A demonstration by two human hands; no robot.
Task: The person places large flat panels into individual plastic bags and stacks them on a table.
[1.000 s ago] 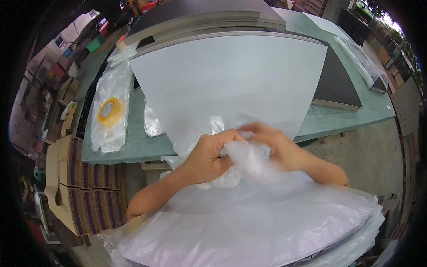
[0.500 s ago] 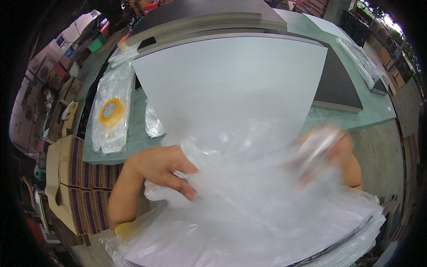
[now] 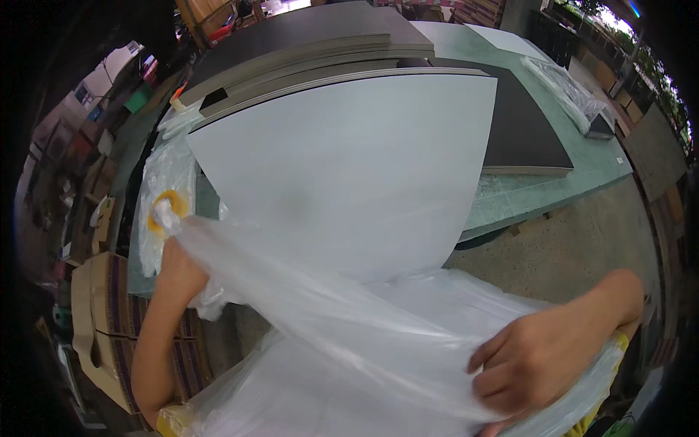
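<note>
The step in hand looks to be drawing out one clear plastic sheet [image 3: 328,313], stretched slantwise between two hands, its upper end crossing in front of one white panel [image 3: 349,167]. The left hand's [image 3: 182,269] fingers seem clamped on its bunched end; the right hand's [image 3: 524,364] fingers curl against the plastic (whether they pinch it, I cannot tell). The next move probably calls for even tension. One tape roll [image 3: 172,195] lies over the worktop [image 3: 524,193]; the stacked cardboard boxes [image 3: 91,291] cannot be counted.
</note>
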